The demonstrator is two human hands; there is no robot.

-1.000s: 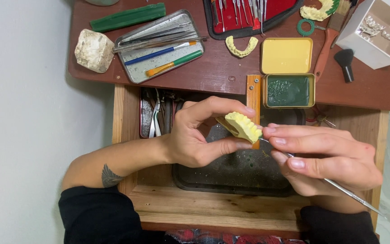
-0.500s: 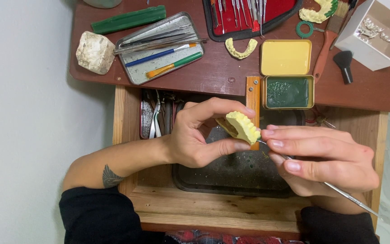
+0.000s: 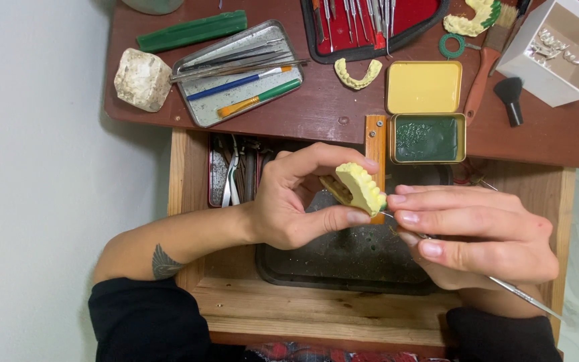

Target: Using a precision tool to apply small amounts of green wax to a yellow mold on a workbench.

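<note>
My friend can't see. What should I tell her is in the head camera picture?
A person's left hand holds a yellow dental cast of teeth while the right hand touches a thin metal tool to it, above a dark tray in an open wooden drawer. The reddish desk behind holds a metal tin of brushes, a green wax tin and a white box.

The tooth model (image 3: pixel 360 188) looks like matt yellow plaster, a bit rough. The thin tool (image 3: pixel 524 295) is shiny metal. The tray (image 3: pixel 343 261) at 6 o'clock is dark and dusty. The bench (image 3: pixel 283 315) is bare, smooth wood.
</note>
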